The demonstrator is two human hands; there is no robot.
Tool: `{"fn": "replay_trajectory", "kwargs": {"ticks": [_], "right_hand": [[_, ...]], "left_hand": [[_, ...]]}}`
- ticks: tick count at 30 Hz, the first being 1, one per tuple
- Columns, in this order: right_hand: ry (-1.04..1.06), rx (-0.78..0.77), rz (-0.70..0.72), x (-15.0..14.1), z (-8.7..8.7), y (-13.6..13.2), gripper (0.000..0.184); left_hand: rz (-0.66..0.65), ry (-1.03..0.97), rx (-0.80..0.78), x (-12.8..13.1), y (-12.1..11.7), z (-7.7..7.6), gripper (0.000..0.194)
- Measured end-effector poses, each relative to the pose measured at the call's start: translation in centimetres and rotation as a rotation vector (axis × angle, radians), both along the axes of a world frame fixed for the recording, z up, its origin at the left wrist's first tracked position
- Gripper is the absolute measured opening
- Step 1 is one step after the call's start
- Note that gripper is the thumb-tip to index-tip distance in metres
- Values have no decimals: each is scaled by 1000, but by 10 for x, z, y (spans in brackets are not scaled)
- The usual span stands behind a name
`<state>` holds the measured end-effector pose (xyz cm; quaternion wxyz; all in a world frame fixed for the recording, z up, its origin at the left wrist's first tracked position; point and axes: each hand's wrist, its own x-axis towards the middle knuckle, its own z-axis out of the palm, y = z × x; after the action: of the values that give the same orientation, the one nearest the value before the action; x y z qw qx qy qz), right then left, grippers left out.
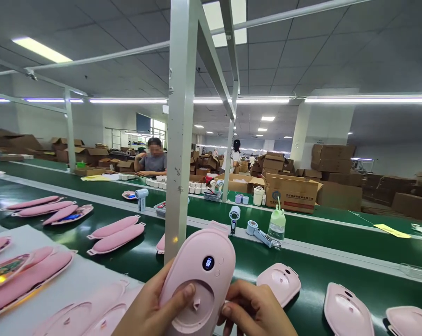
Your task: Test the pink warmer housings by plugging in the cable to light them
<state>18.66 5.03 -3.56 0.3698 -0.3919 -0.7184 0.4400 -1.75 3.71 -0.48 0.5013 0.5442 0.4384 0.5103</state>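
My left hand (155,303) is closed around a pale pink oval plastic housing (216,247), its thumb lying in the round recess on the front. A small round display (208,263) near the top glows with digits. At the housing's right edge is my right hand (256,308), thumb and forefinger pinched together against the side. Whatever sits between those fingertips is too small or hidden to make out. Similar pink housings lie to the right, one nearest my right hand (280,280) and another (349,308) beyond it.
Several pink shells (118,235) lie on the green conveyor belt (301,261) at left. A white sheet (102,275) carries more shells, some with circuit boards. A grey post (179,140) rises ahead. Small blue fans (234,217) and a green-lidded bottle (277,224) stand beyond. A person (155,158) sits across.
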Motion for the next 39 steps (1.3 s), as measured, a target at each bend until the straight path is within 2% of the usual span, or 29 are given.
{"fn": "replay_trajectory", "kwargs": {"ticks": [4, 6, 9, 12, 16, 19, 33, 39], "right_hand": [[-210, 111, -54, 6, 7, -3, 29], [-277, 119, -80, 11, 12, -7, 32], [-320, 84, -110, 17, 15, -11, 30], [-373, 140, -126, 20, 11, -11, 28], [-341, 226, -91, 18, 5, -7, 27], [-294, 230, -62, 17, 4, -6, 26], [-211, 90, -72, 10, 15, -15, 26], [-178, 20, -33, 8, 17, -16, 30]], "left_hand": [[-5, -39, 10, -2, -2, 7, 79], [-3, -32, 16, -2, -3, 9, 78], [-3, -19, 11, -3, -4, 9, 75], [-1, -8, 13, -4, -2, 9, 72], [-83, 55, 93, -7, 2, 6, 61], [-129, 120, 153, -8, 4, 5, 57], [-63, 156, 167, -6, -1, 6, 53], [-92, 157, 132, -7, 0, 3, 56]]}}
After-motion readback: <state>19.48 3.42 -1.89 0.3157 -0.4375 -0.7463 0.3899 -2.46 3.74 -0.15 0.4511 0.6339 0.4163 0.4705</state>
